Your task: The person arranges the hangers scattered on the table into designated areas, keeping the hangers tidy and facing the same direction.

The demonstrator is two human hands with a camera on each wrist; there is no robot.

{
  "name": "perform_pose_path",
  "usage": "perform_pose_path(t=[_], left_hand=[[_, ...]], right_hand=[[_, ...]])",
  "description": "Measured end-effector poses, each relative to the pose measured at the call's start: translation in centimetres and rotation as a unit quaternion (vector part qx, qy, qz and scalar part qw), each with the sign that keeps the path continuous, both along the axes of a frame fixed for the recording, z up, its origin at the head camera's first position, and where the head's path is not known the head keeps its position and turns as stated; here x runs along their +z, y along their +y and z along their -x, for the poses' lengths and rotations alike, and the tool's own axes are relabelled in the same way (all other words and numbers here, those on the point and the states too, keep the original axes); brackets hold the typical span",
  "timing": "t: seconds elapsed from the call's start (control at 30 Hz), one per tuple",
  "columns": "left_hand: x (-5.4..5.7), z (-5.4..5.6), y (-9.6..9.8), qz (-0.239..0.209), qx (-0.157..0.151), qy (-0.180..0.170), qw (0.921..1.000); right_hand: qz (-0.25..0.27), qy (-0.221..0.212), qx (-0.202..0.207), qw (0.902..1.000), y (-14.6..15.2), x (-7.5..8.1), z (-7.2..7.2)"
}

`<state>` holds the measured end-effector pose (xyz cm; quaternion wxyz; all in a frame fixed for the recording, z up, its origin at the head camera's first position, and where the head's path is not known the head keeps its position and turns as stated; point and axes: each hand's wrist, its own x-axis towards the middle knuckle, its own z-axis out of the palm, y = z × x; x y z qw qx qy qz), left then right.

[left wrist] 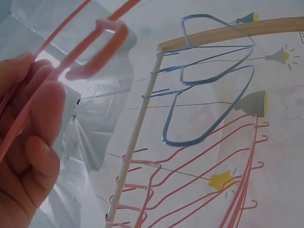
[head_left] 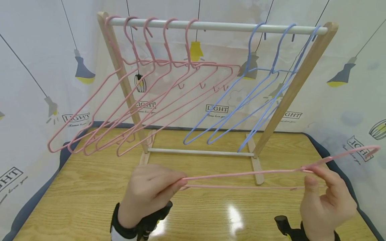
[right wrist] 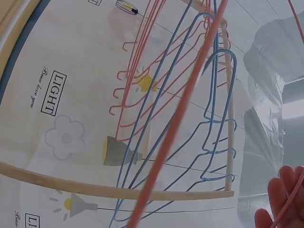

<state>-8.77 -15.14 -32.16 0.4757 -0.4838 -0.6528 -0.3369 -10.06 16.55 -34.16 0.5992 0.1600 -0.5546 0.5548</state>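
A pink clothes hanger [head_left: 241,173] is held level between both hands in front of the rack, its hook pointing right. My left hand [head_left: 147,190] pinches its left end between thumb and fingers. The right hand [head_left: 328,201] grips it by the base of the hook, thumb and forefinger on the wire. In the left wrist view, the fingers [left wrist: 47,109] curl around the pink wire. The hanger crosses the right wrist view as a close, slanting pink bar [right wrist: 175,123].
Behind the hands stands a rack with a white rail [head_left: 217,25] and wooden legs [head_left: 297,87]. Several pink hangers [head_left: 144,110] hang from its left part, and three blue hangers [head_left: 229,100] from its right. Beneath is a wood-grain table [head_left: 90,201], backed by a lamp-printed cloth [head_left: 30,83].
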Motion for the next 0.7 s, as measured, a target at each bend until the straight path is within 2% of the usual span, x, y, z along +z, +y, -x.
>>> perform_pose_path(t=[0.1, 0.23, 0.33, 0.4, 0.57, 0.7], left_hand=[[0.1, -0.1, -1.0, -0.031, -0.011, -0.008, 0.9994], [0.2, -0.3, -2.3, -0.068, -0.011, -0.016, 0.9975], [0.2, -0.7, -3.2, -0.109, -0.014, -0.023, 0.9937], [0.4, -0.9, -3.7, -0.140, -0.027, -0.026, 0.9895], [0.6, -1.3, -4.5, -0.213, -0.049, -0.008, 0.9757], [0.6, -1.8, -5.0, -0.254, -0.038, 0.001, 0.9663]], right_hand=[[-0.015, -0.013, -0.027, 0.9994, 0.5, -0.1, 0.2], [-0.020, -0.024, -0.052, 0.9982, 1.1, -0.3, 0.6], [-0.031, -0.037, -0.072, 0.9963, 1.7, -0.6, 0.9], [-0.038, -0.045, -0.081, 0.9949, 2.1, -0.8, 1.1], [-0.055, -0.066, -0.094, 0.9918, 3.0, -1.4, 1.5], [-0.067, -0.079, -0.101, 0.9895, 3.3, -1.4, 1.8]])
